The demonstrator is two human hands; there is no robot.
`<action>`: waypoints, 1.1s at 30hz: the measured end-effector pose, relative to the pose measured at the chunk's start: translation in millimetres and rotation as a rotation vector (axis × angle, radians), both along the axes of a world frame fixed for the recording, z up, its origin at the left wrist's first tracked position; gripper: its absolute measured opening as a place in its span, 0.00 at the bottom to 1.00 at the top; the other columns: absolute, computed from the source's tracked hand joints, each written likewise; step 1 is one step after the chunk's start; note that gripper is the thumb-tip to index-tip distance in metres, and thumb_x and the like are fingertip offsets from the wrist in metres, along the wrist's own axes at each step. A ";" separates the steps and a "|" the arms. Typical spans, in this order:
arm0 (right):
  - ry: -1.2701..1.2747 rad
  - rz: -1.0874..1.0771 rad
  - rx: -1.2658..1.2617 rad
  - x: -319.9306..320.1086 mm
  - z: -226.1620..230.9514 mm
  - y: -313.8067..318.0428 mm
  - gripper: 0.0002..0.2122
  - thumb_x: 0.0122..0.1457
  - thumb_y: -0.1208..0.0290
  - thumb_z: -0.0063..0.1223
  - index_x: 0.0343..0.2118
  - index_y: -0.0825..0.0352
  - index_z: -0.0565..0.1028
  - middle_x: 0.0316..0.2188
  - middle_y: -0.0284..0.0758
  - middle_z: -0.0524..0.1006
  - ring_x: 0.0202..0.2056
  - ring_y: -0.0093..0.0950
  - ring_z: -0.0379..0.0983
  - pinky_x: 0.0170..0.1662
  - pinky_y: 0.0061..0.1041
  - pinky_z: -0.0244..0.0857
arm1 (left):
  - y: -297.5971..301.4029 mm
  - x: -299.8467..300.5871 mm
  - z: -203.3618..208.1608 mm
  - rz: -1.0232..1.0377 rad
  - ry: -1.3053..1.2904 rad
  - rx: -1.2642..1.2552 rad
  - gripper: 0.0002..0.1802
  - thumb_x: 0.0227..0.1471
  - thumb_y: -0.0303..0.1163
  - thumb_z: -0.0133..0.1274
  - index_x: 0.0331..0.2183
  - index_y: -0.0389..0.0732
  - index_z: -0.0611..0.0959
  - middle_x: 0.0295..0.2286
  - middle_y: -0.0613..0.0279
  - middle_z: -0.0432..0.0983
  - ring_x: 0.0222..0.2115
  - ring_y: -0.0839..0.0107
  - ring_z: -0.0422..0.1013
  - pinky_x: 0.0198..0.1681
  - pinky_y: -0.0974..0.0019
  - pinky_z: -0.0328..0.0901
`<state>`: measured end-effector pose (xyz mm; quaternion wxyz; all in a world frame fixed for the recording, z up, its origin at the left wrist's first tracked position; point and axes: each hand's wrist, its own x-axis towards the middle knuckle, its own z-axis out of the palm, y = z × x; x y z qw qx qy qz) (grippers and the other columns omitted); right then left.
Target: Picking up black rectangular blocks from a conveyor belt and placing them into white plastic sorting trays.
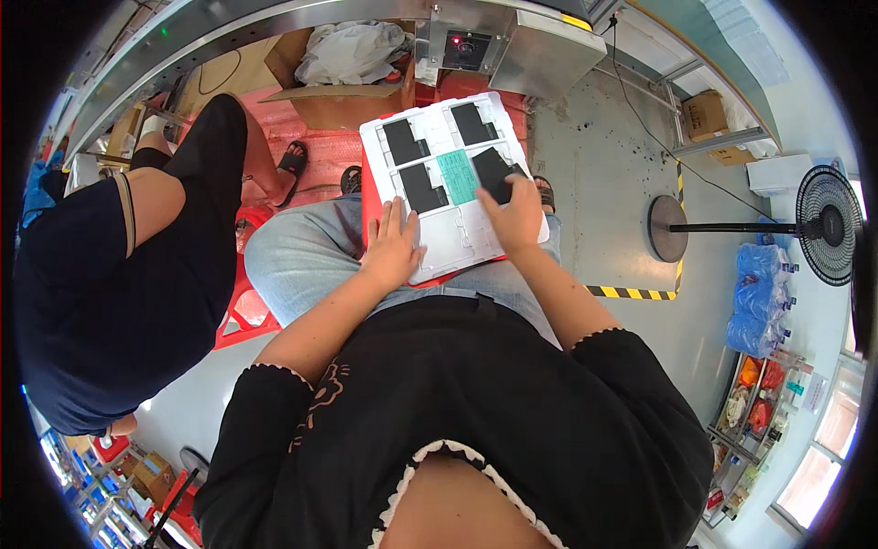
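The left hand [393,247] lies open on the white tray [437,240] over the lap [485,282], the right hand [519,215] touches a skewed black piece [491,171] at its right side (gripping, I cannot tell), and a shifting lap could tip it loose.

No legible text. 1 green label [457,177] on white tray [443,240]: marks too small to read.

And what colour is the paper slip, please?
The paper slip is bluish green in the head view.
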<state>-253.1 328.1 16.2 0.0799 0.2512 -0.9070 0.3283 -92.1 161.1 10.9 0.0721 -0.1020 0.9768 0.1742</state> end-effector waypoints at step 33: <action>0.171 0.378 0.662 -28.6 -28.5 12.6 0.21 0.49 0.76 0.44 0.49 0.73 0.64 0.51 0.46 0.63 0.54 0.40 0.59 0.52 0.44 0.55 | 23.0 -9.0 -3.8 -0.365 0.082 -0.101 0.27 0.42 0.43 0.56 0.37 0.29 0.74 0.41 0.50 0.65 0.42 0.56 0.63 0.47 0.58 0.60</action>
